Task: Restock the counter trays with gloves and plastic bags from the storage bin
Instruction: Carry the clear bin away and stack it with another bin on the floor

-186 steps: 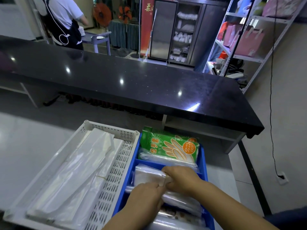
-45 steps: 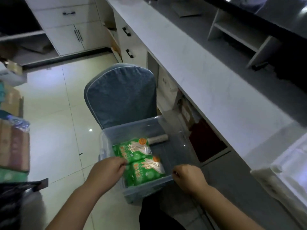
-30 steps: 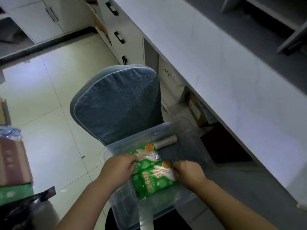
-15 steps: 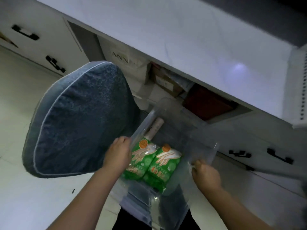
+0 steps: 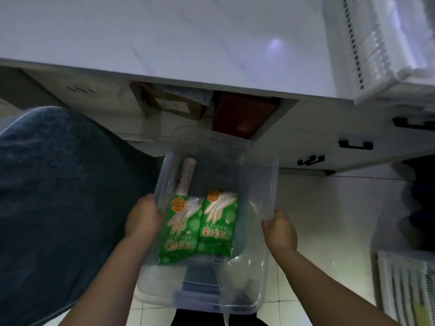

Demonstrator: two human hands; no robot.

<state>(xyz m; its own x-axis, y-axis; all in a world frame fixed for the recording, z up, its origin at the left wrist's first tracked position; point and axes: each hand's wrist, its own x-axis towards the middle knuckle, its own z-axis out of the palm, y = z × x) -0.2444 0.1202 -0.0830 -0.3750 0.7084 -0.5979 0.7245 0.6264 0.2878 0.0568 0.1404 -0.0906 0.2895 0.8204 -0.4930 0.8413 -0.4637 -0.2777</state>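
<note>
A clear plastic storage bin (image 5: 261, 175) is held low in front of me, below the counter edge. Inside lie two green packs of gloves (image 5: 200, 228) side by side and a pale roll of plastic bags (image 5: 187, 175) behind them. My left hand (image 5: 143, 218) grips the bin's left rim. My right hand (image 5: 280, 228) grips the right rim. A white perforated counter tray (image 5: 353, 50) with clear bags in it sits at the top right on the white counter (image 5: 164, 36).
A blue cushioned chair (image 5: 58, 196) fills the left side, touching the bin. Under the counter are cardboard boxes (image 5: 171, 104) and a dark red box (image 5: 242, 114); drawers with black handles (image 5: 355, 144) lie right. Another white slatted basket (image 5: 409, 285) is at the bottom right.
The view has swung from the chair toward the counter front. The bin stays in both hands and now sits more centred; the gloves and roll have not left it.
</note>
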